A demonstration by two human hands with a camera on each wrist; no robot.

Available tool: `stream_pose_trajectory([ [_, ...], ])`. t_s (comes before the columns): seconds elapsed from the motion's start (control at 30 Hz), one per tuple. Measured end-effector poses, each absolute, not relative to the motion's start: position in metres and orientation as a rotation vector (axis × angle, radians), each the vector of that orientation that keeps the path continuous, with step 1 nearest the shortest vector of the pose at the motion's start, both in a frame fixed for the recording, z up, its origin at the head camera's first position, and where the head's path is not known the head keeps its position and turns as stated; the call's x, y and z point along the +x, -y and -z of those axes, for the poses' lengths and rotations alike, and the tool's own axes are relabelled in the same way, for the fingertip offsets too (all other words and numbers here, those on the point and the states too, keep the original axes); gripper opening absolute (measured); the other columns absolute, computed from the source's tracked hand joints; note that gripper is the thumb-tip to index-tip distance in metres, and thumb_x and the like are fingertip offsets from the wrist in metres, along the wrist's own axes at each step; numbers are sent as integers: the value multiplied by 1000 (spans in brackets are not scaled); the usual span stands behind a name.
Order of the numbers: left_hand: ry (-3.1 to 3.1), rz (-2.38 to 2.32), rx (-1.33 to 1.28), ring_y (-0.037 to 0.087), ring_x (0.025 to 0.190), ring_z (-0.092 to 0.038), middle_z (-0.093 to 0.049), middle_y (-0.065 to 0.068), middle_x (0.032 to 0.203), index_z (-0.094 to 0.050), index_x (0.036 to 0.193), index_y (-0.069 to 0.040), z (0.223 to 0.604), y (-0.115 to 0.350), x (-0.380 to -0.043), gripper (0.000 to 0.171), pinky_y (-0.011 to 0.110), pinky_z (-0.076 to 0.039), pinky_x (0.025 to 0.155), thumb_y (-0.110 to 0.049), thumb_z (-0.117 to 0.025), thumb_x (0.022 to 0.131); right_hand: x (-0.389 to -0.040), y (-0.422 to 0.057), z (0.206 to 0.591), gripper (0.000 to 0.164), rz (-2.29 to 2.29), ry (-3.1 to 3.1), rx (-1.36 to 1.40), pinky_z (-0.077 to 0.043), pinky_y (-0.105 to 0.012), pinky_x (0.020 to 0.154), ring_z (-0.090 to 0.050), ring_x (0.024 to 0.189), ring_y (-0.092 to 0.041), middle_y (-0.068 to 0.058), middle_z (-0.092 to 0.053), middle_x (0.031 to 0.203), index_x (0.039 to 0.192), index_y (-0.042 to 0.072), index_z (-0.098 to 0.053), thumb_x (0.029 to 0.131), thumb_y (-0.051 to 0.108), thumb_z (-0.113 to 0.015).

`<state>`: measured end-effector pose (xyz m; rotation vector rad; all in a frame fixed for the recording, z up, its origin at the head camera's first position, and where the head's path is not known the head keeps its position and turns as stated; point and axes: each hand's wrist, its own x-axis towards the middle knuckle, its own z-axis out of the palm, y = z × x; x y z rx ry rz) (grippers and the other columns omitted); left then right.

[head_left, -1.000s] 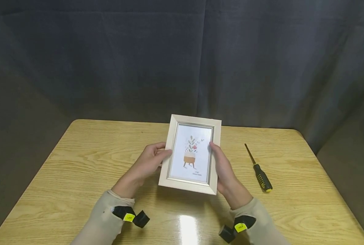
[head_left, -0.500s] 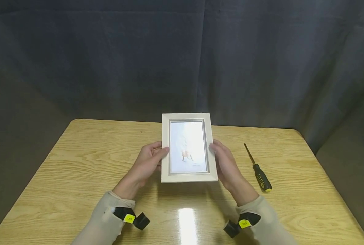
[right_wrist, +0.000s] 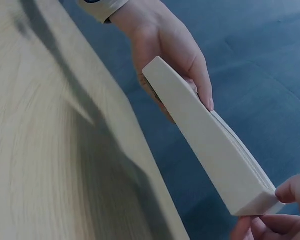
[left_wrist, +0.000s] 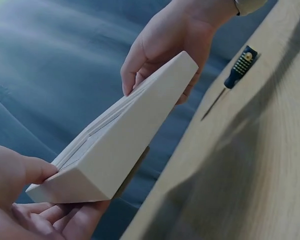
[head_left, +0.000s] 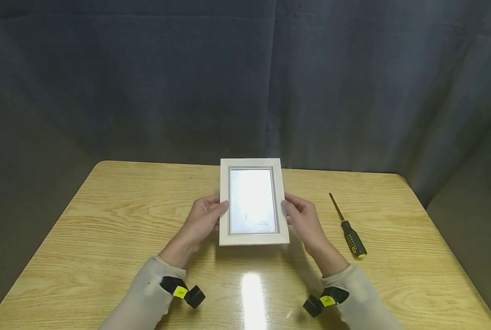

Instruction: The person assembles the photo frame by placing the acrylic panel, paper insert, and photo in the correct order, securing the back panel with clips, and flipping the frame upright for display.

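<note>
A pale picture frame (head_left: pixel 254 239) with a silver inner edge is held up above the table, its front toward the head camera. Glare washes out most of the picture behind its glass. My left hand (head_left: pixel 201 222) grips its left side, thumb on the front and fingers behind. On the opposite side my right hand (head_left: pixel 307 224) pinches the frame the same way. Both wrist views show the frame's thick lower edge (left_wrist: pixel 140 132) raised off the tabletop. The fingers behind the frame are partly hidden in the head view.
A screwdriver (head_left: pixel 354 238) with a black and yellow handle lies on the wooden table (head_left: pixel 125 201), to the right of my right hand. A dark curtain (head_left: pixel 167 82) hangs behind the table's far edge. Light reflects off the tabletop in front of the frame.
The picture frame has turned from tilted to nearly upright and shifted slightly left, both hands moving with it. Glare has spread across the glass. My right hand has shifted its grip on the side.
</note>
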<state>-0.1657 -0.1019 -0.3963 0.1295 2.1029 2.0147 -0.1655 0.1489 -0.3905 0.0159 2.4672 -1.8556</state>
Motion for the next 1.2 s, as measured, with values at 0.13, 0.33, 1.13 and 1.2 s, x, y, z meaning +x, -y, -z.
stream_pose_trajectory([
  [0.13,-2093,-2003,73,17,95,-74,-69,23,127,-44,147,3,405,98,-169,46,31,-61,80,-20,-46,107,-168,-151,398,44,1828,-2479,-12,-57,-22,82,-67,110,-28,-26,-62,135,144,-4,-51,106,18,-44],
  [0.33,-2139,-1929,-27,11,83,-69,-69,25,122,-31,153,1,415,93,-172,56,26,-55,76,-21,-51,105,-170,-156,412,43,1788,-2489,-34,-57,-21,76,-69,102,-26,-29,-60,135,143,-8,-51,105,12,-45],
  [1.13,-2392,-1735,38,32,120,-65,-60,27,138,-31,153,10,443,74,-178,56,36,-56,97,-11,-50,104,-172,-163,430,40,1426,-2673,-108,-58,-29,75,-72,98,-30,-29,-67,122,136,-13,-55,100,4,-52],
  [1.2,-2417,-1708,49,33,127,-61,-56,26,143,-31,154,8,444,73,-177,57,39,-53,102,-11,-50,104,-172,-163,431,40,1404,-2680,-124,-57,-28,74,-71,96,-27,-30,-68,120,135,-14,-56,99,3,-52],
])
